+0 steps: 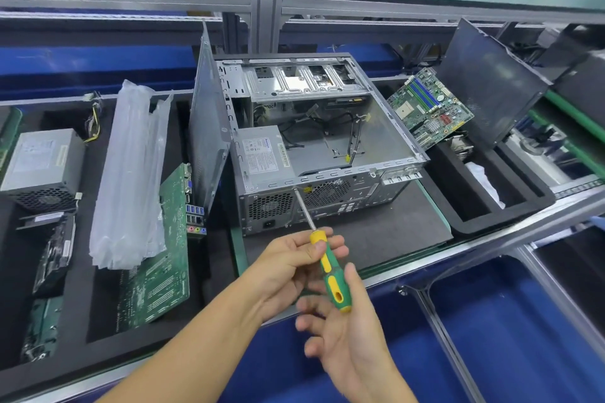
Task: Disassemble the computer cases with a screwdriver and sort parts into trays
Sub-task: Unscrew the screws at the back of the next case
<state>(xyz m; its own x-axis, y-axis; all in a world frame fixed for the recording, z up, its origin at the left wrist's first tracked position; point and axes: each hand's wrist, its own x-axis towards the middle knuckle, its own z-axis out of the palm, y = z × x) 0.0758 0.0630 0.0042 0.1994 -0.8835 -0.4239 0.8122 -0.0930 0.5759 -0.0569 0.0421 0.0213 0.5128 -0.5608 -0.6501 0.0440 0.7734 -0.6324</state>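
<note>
Computer case (386,127) lies on its side on the black mat (376,239) straight ahead of you, open side up, its rear panel facing you. A grey power supply (262,154) sits inside at the near left corner, with loose black cables (314,124) trailing across the floor beyond it.

Your screwdriver (329,267) has a green and yellow handle. Its shaft slants up and to the left, and the tip meets the top edge of the rear panel, just above the fan grille (327,188) (whether it sits in a screw head is too small to tell). Your left hand (288,262) pinches the handle near its upper yellow collar between thumb and fingertips. Your right hand (347,334) loosely cups the butt of the handle, thumb along its right side, fingers curved beneath it and blurred.

To your left, a black foam tray (78,271) holds a second power supply (42,167), a heap of clear plastic bags (131,180) and a green motherboard (163,255). A grey side panel (209,121) stands upright between that tray and the case. To your right, another foam tray (491,222) holds a tilted circuit board (429,108) just beside the case and a dark side panel (487,85) leaning behind it.
</note>
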